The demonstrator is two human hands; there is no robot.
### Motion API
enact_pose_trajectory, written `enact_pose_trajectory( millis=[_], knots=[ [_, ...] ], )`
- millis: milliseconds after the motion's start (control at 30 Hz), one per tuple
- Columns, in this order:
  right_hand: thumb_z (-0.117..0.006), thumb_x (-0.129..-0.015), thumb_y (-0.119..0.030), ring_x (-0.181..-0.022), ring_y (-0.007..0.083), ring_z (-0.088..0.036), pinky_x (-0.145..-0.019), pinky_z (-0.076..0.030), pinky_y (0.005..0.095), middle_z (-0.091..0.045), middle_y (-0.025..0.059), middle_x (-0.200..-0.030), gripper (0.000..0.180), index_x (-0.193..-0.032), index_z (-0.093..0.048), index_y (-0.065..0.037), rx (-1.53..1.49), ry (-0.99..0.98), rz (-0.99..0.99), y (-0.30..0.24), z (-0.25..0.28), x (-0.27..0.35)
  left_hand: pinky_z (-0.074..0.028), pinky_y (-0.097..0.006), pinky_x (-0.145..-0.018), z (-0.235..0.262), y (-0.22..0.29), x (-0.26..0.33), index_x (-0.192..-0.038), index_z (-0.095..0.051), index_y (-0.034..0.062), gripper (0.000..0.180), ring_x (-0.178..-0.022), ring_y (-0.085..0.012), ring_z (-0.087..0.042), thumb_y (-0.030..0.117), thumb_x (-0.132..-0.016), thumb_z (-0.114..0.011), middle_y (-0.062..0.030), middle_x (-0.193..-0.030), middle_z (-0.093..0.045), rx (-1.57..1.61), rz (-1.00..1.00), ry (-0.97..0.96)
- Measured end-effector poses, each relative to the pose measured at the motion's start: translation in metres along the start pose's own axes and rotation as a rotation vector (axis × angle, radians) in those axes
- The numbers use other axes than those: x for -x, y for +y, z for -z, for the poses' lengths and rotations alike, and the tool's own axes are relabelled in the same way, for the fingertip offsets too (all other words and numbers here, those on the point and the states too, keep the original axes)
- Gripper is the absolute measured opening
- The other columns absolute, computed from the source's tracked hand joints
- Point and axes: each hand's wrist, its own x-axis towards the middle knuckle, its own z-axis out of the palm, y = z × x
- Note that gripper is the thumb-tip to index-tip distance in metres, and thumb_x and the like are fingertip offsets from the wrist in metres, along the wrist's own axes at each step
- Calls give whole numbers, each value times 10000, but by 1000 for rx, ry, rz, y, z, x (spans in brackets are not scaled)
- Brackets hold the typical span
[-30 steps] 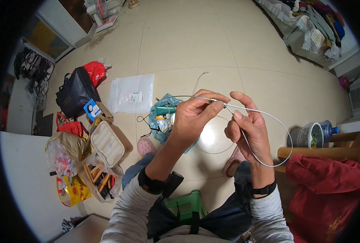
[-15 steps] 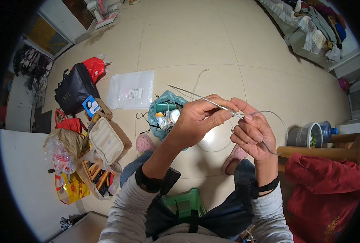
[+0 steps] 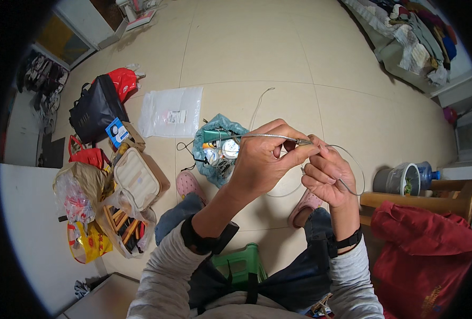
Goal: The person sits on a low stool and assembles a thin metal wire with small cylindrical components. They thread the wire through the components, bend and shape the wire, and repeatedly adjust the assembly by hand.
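Note:
A thin grey steel cable (image 3: 303, 141) runs between my two hands in front of me. My left hand (image 3: 265, 157) pinches it between thumb and fingers, close to a thicker metal part. Touching it at the fingertips, my right hand (image 3: 329, 175) grips the cable too, with its other fingers curled. A loop of cable bulges out to the right of that hand. Below and left of my hands stands an open teal drawstring bag (image 3: 206, 170) holding white containers (image 3: 229, 148) and other items. A cable with a small looped end (image 3: 270, 89) reaches across the floor beyond my hands.
A clear plastic packet (image 3: 161, 114) lies beyond the bag. Left are a black bag (image 3: 98, 109), a lidded beige box (image 3: 136, 178) and several stuffed bags. A green stool (image 3: 241, 263) is beneath me. Right are a red cloth bag (image 3: 422, 266) and a bucket (image 3: 390, 181).
Both hands have shifted slightly left. The cable's left stretch has swung down from a rising slant to nearly level. Both hands keep their grip.

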Motion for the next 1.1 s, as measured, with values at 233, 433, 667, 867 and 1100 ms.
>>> enact_pose_trajectory(
  millis=[233,433,667,867,1100],
  knots=[
    [-469,-985,-150,-463,82,-320,-476,-290,242,-372,-30,-505,172,-1091,-523,-26,45,79,30,4,-3,-2,-373,-182,-501,3,2,1,-848,-704,3,110,-595,-37,-508,71,-774,-749,-18,-719,-618,23,64,26],
    [-485,-983,-167,-495,103,-357,-487,-300,248,-422,1,-530,155,-1027,-540,-29,144,148,160,8,-9,-6,-404,-184,-528,-7,-5,5,-935,-676,-26,160,-614,-44,-524,118,-865,-676,-21,-745,-617,359,305,12],
    [-551,-949,-146,-476,99,-388,-480,-318,226,-527,39,-565,139,-958,-557,-7,297,316,234,-3,-14,-2,-412,-194,-535,-9,-13,6,-891,-651,-32,452,-587,-68,-511,350,-1004,-436,-32,-681,-589,481,447,-96],
    [-566,-939,-139,-470,95,-381,-468,-318,225,-539,47,-559,138,-950,-564,-2,282,279,252,-8,-14,4,-395,-236,-481,0,-9,1,-823,-643,14,157,-532,-92,-496,161,-878,-650,-50,-636,-570,-166,-64,110],
    [-568,-925,-117,-471,96,-377,-442,-296,216,-507,46,-539,123,-933,-566,7,327,291,237,-12,-14,9,-465,-339,-649,5,-13,-5,-977,-633,4,214,-714,-243,-565,73,-784,-692,-86,-829,-593,-385,-325,-22]
  ],
)
